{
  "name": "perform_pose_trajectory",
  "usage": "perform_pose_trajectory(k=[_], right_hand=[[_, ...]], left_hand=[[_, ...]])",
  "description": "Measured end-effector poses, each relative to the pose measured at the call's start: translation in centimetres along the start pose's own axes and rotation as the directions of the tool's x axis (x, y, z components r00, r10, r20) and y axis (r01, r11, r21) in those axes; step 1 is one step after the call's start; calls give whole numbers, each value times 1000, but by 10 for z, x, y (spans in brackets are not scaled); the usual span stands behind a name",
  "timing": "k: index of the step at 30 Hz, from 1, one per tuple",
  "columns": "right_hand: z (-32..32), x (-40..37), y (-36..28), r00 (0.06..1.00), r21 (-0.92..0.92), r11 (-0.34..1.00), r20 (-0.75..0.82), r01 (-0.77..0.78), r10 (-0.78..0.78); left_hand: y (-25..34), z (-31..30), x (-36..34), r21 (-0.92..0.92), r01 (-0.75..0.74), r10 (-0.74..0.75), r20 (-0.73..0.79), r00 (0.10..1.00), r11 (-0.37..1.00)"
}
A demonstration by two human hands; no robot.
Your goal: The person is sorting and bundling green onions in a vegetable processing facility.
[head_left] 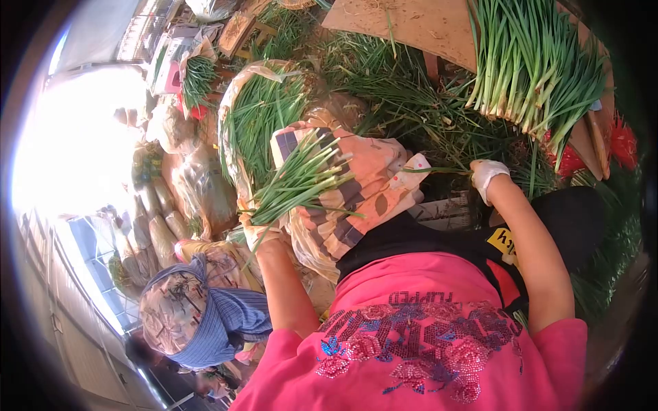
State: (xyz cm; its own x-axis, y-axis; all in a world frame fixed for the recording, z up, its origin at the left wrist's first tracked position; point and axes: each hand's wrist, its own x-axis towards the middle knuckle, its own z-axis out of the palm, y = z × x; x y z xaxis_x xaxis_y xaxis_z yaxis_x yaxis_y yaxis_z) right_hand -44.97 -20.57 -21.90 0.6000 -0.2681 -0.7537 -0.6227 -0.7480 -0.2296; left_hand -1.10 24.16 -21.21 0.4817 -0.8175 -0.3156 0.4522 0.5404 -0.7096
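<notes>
My left hand (259, 231), in a pale glove, is closed around the leafy end of a bunch of garlic chives (301, 175). Their pale cut ends point up and right over a patterned cloth (373, 171) on my lap. My right hand (488, 177), in a white glove, is out to the right with its fingers pinched together. A thin green leaf (445, 170) runs from those fingers back toward the cloth. Left of the cloth stands a plastic-lined container (229, 103) full of loose green leaves (264, 116).
A wooden board (404, 31) at upper right bears a large pile of chives (524, 75). Loose leaves (439, 123) cover the ground. Another person in a patterned hat (175, 312) sits at lower left. Wrapped bundles (161, 226) lie behind, along with a red-and-pink container (195, 82).
</notes>
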Motion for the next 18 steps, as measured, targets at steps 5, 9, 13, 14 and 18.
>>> perform_pose_trajectory(k=[5,9,13,14,18], right_hand=[[-45,-28,-76,712,155,896,-669,416,-214],[-65,3,-149,820,512,646,-430,566,-377],[-21,44,-105,766,207,758,-376,618,-522],[-8,59,-77,786,236,772,-386,591,-484],[-5,51,-13,994,899,424,94,-108,54]], left_hand=[[-43,-16,-2,575,-403,314,253,915,712],[-187,-46,16,899,-437,515,385,766,-22],[-182,-45,8,893,-449,542,398,740,-43],[-174,-49,7,892,-453,520,387,761,-1],[-31,-34,10,387,107,-143,64,988,916]])
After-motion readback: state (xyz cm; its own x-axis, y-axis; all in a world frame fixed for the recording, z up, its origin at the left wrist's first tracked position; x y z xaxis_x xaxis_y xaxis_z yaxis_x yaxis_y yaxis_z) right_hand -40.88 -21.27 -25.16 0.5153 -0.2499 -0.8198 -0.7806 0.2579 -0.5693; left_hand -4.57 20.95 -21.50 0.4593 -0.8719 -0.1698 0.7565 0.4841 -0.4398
